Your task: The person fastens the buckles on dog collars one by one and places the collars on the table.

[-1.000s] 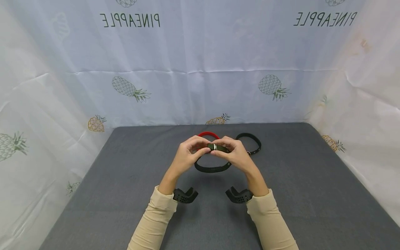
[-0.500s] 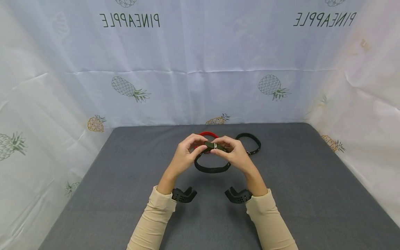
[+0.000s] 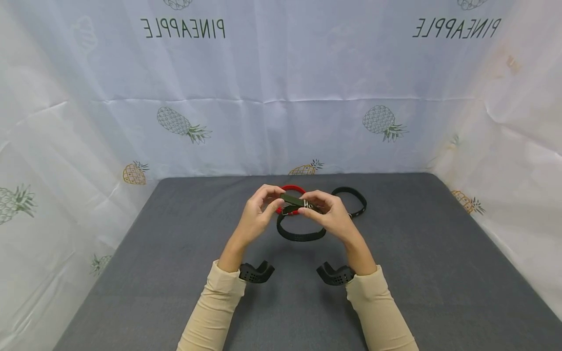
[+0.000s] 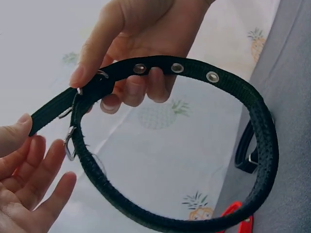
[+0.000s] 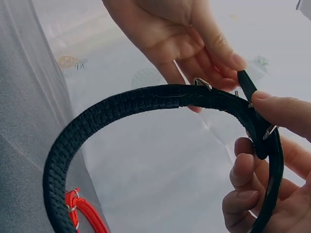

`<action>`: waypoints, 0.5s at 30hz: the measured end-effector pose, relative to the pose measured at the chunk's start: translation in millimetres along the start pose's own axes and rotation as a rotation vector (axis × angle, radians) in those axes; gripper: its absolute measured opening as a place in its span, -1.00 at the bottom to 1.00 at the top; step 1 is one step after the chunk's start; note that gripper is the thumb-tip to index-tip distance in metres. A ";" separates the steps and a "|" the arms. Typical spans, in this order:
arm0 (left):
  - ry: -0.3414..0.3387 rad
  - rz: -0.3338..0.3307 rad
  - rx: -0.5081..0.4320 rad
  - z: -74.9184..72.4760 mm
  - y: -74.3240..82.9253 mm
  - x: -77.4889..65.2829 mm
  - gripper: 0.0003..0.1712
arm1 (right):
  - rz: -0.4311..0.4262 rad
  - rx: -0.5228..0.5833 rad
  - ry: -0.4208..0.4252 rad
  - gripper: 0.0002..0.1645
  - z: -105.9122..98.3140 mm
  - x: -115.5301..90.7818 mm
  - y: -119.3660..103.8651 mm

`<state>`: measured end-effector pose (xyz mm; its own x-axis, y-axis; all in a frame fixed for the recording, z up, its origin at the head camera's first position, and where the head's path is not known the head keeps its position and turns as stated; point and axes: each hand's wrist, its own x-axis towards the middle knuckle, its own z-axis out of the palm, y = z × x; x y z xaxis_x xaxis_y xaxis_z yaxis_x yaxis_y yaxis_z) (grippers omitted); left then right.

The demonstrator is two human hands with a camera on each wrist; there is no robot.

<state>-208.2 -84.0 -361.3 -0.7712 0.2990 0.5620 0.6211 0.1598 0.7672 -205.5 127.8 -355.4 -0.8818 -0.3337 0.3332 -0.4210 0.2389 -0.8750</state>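
Note:
Both hands hold a dark green collar (image 3: 301,237) up over the table, its loop hanging below them. My left hand (image 3: 256,214) pinches the strap's free end (image 4: 51,110) between thumb and fingers. At the buckle (image 5: 268,132), my right hand (image 3: 332,214) grips the overlapped straps, thumb on one side and curled fingers on the other. A row of metal eyelets (image 4: 212,76) runs along the band beyond the right hand in the left wrist view. Near the left fingers hangs a metal ring (image 4: 70,144). The buckle's prong is hard to make out.
Behind the hands a red collar (image 3: 293,187) lies on the grey table (image 3: 175,253), partly hidden. To its right lies a black collar (image 3: 363,200) with metal studs or eyelets. A pineapple-print curtain (image 3: 281,73) hangs at the back and sides.
My left hand has drawn left and slightly up with the strap end, so more strap shows between the hands. The right hand has stayed nearly in place.

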 end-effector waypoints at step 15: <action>0.099 0.013 -0.107 -6.8 -1.3 1.0 -0.72 | 0.017 0.069 0.019 -0.66 -5.4 -1.1 1.5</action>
<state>-210.7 -90.3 -359.6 -0.7766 0.2053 0.5956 0.6166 0.0538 0.7854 -206.3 133.4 -355.1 -0.8929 -0.3125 0.3242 -0.3909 0.1807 -0.9025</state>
